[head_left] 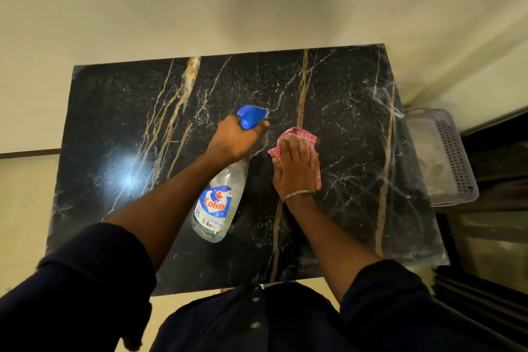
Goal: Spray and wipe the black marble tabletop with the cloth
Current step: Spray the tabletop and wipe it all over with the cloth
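Observation:
The black marble tabletop [120,128] with gold and white veins fills the middle of the view. My left hand [235,138] grips the neck of a clear spray bottle [218,206] with a blue trigger head, held above the table's centre, nozzle pointing away from me. My right hand [295,168] lies flat, palm down, on a pink checked cloth [301,134] that is pressed onto the marble just right of the bottle. A thin metal bangle circles my right wrist.
A pale perforated plastic basket [454,157] stands off the table's right edge. Dark furniture or an appliance [494,237] lies further right. A cream wall runs behind the table, and a light floor shows on the left.

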`<state>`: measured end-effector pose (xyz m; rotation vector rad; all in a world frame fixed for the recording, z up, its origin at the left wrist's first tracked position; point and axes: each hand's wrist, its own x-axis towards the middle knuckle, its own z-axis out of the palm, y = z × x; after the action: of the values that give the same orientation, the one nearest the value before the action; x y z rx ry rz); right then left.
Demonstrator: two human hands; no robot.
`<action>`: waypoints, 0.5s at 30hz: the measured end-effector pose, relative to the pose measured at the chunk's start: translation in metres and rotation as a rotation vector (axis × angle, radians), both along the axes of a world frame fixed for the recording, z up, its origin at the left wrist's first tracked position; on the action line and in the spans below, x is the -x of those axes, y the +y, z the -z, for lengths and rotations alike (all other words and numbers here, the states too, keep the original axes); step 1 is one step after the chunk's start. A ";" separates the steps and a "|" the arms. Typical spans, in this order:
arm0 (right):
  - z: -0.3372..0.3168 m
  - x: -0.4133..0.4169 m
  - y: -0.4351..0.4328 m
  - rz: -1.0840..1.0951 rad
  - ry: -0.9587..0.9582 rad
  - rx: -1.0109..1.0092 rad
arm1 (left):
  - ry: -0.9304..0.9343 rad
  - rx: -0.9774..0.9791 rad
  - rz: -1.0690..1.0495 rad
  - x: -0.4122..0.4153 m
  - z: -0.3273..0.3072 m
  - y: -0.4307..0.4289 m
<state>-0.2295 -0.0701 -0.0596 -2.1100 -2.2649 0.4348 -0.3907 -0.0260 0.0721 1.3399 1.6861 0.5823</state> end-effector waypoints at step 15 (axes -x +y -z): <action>-0.003 -0.103 0.015 0.371 -0.098 -0.033 | -0.043 0.029 0.020 -0.005 0.001 -0.011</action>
<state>-0.1265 -0.0550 -0.0567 -2.5074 -1.8412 0.2814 -0.3852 -0.0371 0.0708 1.3135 1.6386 0.5688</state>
